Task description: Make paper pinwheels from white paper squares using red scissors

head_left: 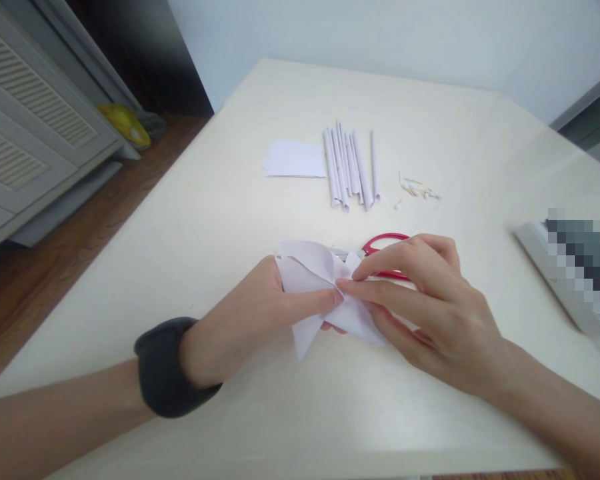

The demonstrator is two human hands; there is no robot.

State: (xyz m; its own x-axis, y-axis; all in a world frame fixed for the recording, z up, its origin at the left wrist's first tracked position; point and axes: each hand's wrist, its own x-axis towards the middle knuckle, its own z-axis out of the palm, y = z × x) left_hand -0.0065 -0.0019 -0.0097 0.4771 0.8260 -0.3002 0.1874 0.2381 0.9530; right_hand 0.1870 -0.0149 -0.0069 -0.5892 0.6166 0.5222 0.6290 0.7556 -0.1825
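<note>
A white paper pinwheel (307, 283), its corners bent in toward the centre, is held just above the table's front part. My left hand (265, 310) grips it from the left, thumb pressed on the middle and fingers beneath, mostly hidden. On the right, my right hand (425, 300) pinches the folded points at the centre between its fingers. Whether a pin or stick is at the centre cannot be made out. Behind the paper and partly under my right hand lies a pair of scissors (387, 237) with red handles.
Farther back on the white table (180, 253) lie a stack of white paper squares (295, 159), several rolled paper tubes (350, 167) and a small scatter of thin short sticks (417, 189). A white device (555, 273), partly blurred out, stands at the right. A louvred cabinet (35, 133) is at the left.
</note>
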